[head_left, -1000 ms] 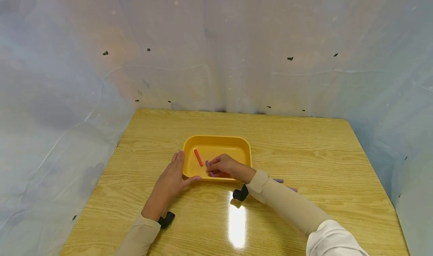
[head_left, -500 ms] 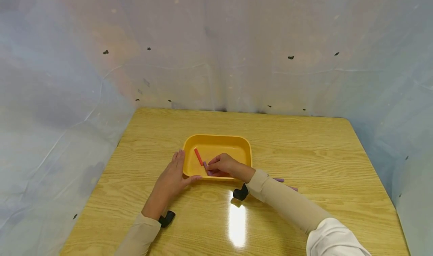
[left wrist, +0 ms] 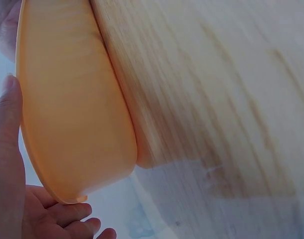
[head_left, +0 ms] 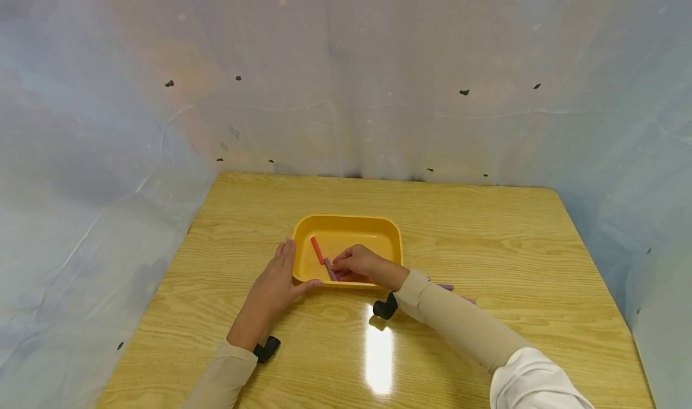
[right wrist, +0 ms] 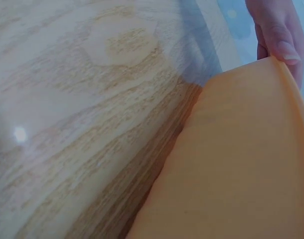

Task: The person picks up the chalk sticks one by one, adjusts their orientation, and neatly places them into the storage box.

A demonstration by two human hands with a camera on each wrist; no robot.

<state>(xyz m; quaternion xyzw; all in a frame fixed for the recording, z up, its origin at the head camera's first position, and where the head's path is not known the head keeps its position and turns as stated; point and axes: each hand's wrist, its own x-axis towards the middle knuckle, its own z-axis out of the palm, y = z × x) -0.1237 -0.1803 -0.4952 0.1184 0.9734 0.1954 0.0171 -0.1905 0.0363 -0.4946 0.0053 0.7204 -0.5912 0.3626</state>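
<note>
In the head view a yellow tray (head_left: 346, 220) stands on the table. My left hand (head_left: 274, 283) rests along its left side with straight fingers, thumb lying on the near rim. Inside the tray, my right hand (head_left: 364, 265) pinches a slim purple stick (head_left: 328, 267), chalk-like in shape. A similar red stick (head_left: 317, 251) lies just beyond it, their ends close together. The left wrist view shows the tray's outer wall (left wrist: 77, 109) and my left thumb at its rim. The right fingers are hidden behind the wall in the right wrist view.
Two more purple sticks (head_left: 446, 287) lie on the wooden table (head_left: 486, 235) right of the tray, partly hidden by the right forearm. Translucent sheeting (head_left: 346, 96) hangs behind and at both sides of the table. A black wrist mount (head_left: 385, 307) sits under the right wrist.
The right hand has shifted the purple stick slightly left, up to the red stick's near end. The left hand and the tray have stayed in place.
</note>
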